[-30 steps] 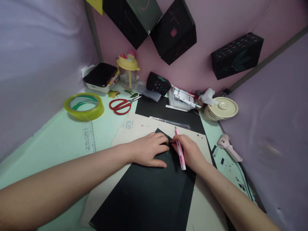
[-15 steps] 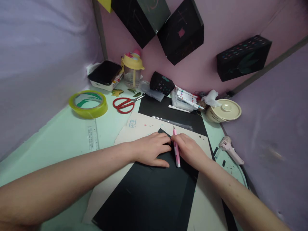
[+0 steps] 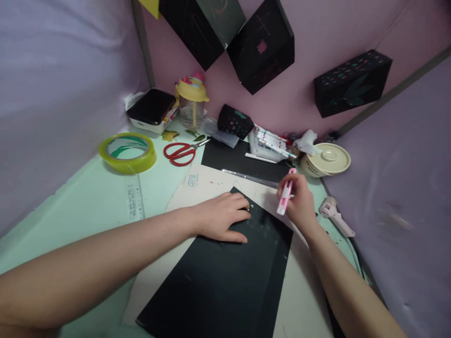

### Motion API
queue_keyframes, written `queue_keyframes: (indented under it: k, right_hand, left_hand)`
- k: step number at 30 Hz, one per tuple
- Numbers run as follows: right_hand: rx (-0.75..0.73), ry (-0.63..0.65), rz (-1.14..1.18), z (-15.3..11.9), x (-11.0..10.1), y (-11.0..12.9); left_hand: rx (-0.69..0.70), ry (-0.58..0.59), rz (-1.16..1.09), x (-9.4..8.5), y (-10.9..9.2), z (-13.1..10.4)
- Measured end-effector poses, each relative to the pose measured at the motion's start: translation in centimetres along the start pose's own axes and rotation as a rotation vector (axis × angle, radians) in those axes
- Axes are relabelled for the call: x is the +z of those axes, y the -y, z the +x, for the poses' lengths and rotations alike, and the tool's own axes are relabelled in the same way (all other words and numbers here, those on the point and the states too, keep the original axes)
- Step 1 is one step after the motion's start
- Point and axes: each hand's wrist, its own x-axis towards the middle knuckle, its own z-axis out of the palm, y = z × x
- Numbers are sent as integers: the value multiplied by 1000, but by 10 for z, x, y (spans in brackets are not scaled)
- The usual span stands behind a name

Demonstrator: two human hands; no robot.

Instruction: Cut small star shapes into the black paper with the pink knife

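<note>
My left hand (image 3: pixel 225 217) lies open and flat on a sheet of black card (image 3: pixel 225 281), near its upper left edge, fingers pointing right. Small pale marks or cut-outs show in the card just beyond the fingertips. My right hand (image 3: pixel 299 202) is closed around a pink craft knife (image 3: pixel 287 190), raised off the card at its upper right. From this angle I cannot make out the knife's blade. Under the black card lies a larger off-white sheet (image 3: pixel 179 197).
Red-handled scissors (image 3: pixel 180 154), a wide roll of yellow-green tape (image 3: pixel 127 163) and a clear ruler (image 3: pixel 134 199) lie at left. Behind are a drinking bottle (image 3: pixel 192 105) and white markers (image 3: pixel 271 143). A lidded cream bowl (image 3: pixel 327 159) and glue gun (image 3: pixel 336 217) are at right.
My right hand has lifted the craft knife off the black card and moved right, uncovering the small marks there. My left hand has stayed in place.
</note>
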Motion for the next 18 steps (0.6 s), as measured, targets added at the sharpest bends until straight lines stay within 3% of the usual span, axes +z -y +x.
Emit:
queue_keyframes:
  k: [3,7,13,18]
  right_hand:
    - [129,-132,94,-7,-8,-6]
    - [225,-69,215,-18,-6,-6]
    - [100,51,244,-30,2,0]
    - [43,41,272,-31,2,6]
  left_hand:
    - [-5,-1,0,0,0,0]
    - [-2,-3,-6,0,0,-1]
    - [-14,20,-6,-1,0,0]
    - [-12,29,-15,-2,0,1]
